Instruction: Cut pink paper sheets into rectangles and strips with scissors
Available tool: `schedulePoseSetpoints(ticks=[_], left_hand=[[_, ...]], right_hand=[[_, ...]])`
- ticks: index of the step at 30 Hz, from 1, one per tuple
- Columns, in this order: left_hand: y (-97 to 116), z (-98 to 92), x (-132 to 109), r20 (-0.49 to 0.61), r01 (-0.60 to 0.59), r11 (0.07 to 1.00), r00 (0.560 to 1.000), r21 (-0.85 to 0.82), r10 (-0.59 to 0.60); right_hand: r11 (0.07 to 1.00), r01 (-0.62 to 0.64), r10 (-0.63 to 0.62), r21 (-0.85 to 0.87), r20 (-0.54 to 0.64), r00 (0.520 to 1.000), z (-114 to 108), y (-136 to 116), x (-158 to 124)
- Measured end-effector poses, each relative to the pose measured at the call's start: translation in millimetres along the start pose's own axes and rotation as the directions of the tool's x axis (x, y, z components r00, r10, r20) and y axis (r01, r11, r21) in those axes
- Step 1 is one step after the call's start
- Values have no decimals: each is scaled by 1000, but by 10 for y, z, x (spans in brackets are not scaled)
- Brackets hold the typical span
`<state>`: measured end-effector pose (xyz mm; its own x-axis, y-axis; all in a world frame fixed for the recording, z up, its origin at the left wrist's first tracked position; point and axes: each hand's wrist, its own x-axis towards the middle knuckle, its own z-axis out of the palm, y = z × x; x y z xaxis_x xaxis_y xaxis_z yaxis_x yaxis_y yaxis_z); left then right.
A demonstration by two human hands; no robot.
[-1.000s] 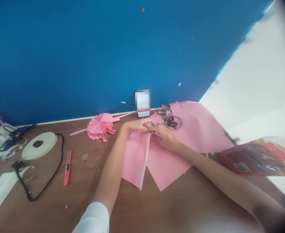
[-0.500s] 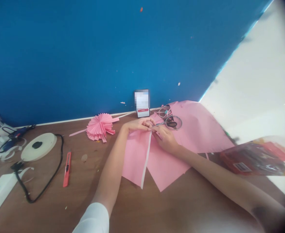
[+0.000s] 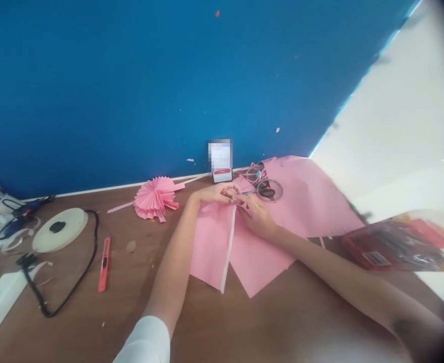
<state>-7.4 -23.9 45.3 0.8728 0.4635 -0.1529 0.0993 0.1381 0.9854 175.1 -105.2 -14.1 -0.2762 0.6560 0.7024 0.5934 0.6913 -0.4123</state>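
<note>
My left hand [image 3: 222, 193] and my right hand [image 3: 259, 214] meet fingertip to fingertip at the far edge of a pink paper sheet [image 3: 209, 247]. A narrow white tape strip [image 3: 228, 254] runs down that sheet's right edge, and its upper end lies at my fingers. My left fingers are curled and closed on the paper. Thumb and forefinger of my right hand pinch at the strip's end; the exact contact is too small to see. Beneath my right hand lies another pink paper piece [image 3: 258, 262]. Scissors [image 3: 269, 190] rest just beyond my right hand.
A phone [image 3: 222, 175] leans on the blue wall. Left of my arm are a pleated pink paper fan [image 3: 157, 196], a red cutter knife [image 3: 104, 264], a white disc [image 3: 68, 233], a black cable [image 3: 95, 247] and a power strip [image 3: 2, 297]. A plastic package [image 3: 399, 247] lies right.
The fingers of both hands have shifted only slightly at the strip's upper end. The whole view has moved a few pixels; the papers and tools lie as before.
</note>
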Motion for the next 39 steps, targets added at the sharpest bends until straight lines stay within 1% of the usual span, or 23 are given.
schedulePoseSetpoints(ticks=[6, 9, 14, 19, 21, 26, 31, 35, 39], left_hand=[[9, 8, -12, -18, -7, 1000, 1000, 28, 7], [2, 0, -10, -12, -12, 1000, 1000, 21, 12], [1, -7, 2, -3, -12, 1000, 1000, 27, 12], [11, 9, 1, -31, -15, 1000, 999, 27, 16], [16, 14, -5, -27, -13, 1000, 1000, 19, 13], [28, 23, -13, 22, -14, 1000, 1000, -14, 14], [63, 38, -7, 54, 13, 1000, 998, 3, -13], [77, 46, -8, 20, -11, 1000, 1000, 7, 11], [38, 37, -1, 17, -29, 999, 999, -21, 30]], right_hand=[[1000, 11, -11, -9, -33, 999, 2, -1, 0], [1000, 4, -4, -23, -28, 1000, -2, 0, -1], [999, 31, -32, -22, -45, 998, 4, 4, -12], [1000, 15, -16, -20, -55, 998, 11, 10, -21], [1000, 10, -11, -13, -55, 998, 6, 7, -17], [1000, -19, 19, 25, 0, 1000, 2, 0, -11], [998, 35, -37, 49, 28, 999, 16, 15, -30], [1000, 12, -12, 0, -16, 1000, 1, 5, -30], [999, 21, -23, -26, -63, 998, -12, -12, -18]])
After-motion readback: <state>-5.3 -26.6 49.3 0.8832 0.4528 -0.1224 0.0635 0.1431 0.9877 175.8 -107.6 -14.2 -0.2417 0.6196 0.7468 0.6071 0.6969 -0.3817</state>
